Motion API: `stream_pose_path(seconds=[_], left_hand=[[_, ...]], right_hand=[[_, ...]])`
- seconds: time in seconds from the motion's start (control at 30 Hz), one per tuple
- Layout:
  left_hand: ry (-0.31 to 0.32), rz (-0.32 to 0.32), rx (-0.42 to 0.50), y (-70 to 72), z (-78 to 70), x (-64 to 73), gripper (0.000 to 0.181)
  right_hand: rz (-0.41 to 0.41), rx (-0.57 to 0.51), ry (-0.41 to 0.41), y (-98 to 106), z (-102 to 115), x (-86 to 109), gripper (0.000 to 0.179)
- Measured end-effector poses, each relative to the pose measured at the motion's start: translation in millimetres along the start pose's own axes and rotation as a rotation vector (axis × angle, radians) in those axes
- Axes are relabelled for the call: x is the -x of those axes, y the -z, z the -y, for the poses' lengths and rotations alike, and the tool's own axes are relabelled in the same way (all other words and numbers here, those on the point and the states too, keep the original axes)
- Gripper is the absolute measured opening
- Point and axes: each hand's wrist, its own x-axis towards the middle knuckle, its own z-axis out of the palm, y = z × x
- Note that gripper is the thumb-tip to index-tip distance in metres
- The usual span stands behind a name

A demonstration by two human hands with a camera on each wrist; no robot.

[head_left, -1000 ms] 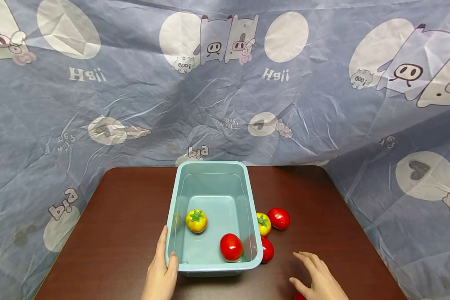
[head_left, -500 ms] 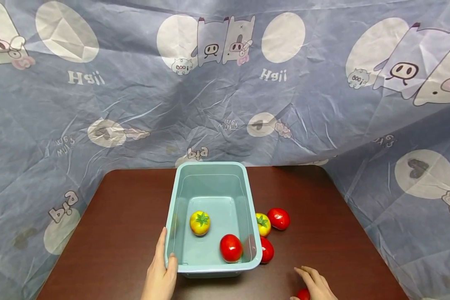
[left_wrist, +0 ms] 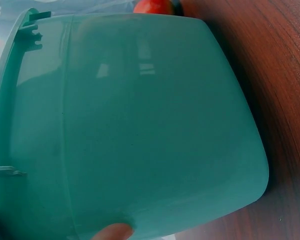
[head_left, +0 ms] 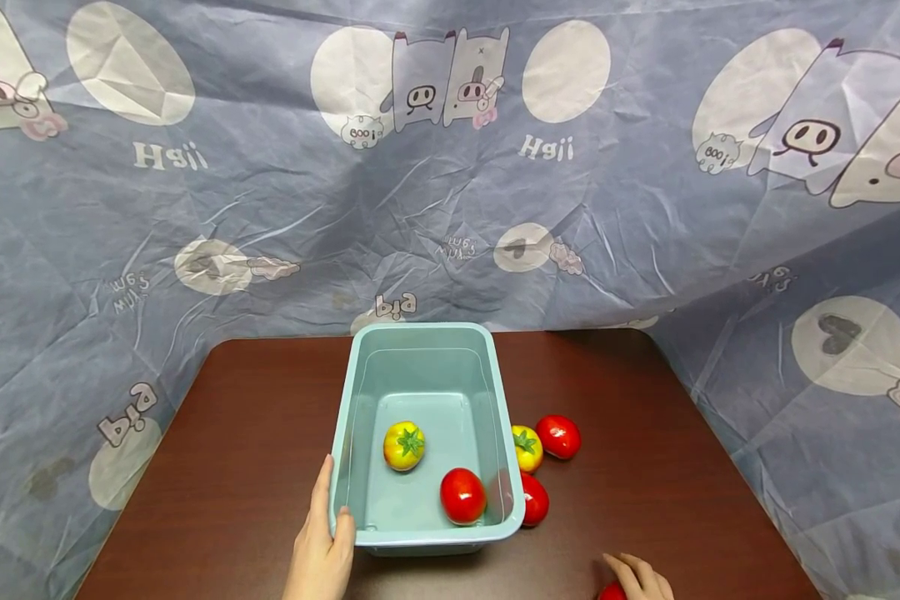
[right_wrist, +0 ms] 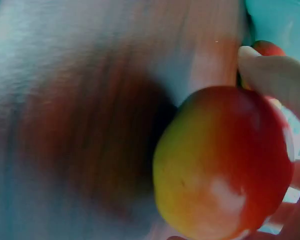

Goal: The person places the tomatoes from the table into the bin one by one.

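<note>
The tub (head_left: 420, 410) stands upright on the bench (head_left: 255, 450), mouth up, its long axis running straight away from the person. It is pale blue-green in the head view, smooth, with rounded corners and a rolled rim. At its near left corner the left hand (head_left: 322, 542) has a grip – fingers along the side wall, thumb at the near end.

To the right of the tub and nearer the person, the right hand (head_left: 642, 579) curls its grip round a held fruit (right_wrist: 222, 165), thumb and fingers parted only by its width. That fruit is plump and glossy – red towards the hand, yellow-green on the side facing away; which way its stem end points cannot be told.

Inside the tub lie a leaf-topped yellow tomato (head_left: 404, 447) and, nearer its right front corner, a red fruit (head_left: 462, 497). Just right of the tub sit three more fruits (head_left: 558, 437).
</note>
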Motion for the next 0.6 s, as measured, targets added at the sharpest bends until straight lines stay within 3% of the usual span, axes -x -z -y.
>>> stream_pose_path(seconds=[0.23, 0.4, 0.6], left_hand=[[-0.019, -0.021, -0.004, 0.5, 1.6, -0.3, 0.068], [-0.031, -0.025, -0.004, -1.0, 3.0, -0.3, 0.068], [-0.026, -0.024, -0.002, -0.9, 2.3, 0.4, 0.068]], right_hand=[[-0.095, 0.002, -0.044, -9.1, -6.0, 9.1, 0.053], [-0.042, 0.033, -0.058, -5.3, -2.4, 6.1, 0.053], [-0.028, 0.031, -0.001, 6.4, 6.3, -7.2, 0.062]])
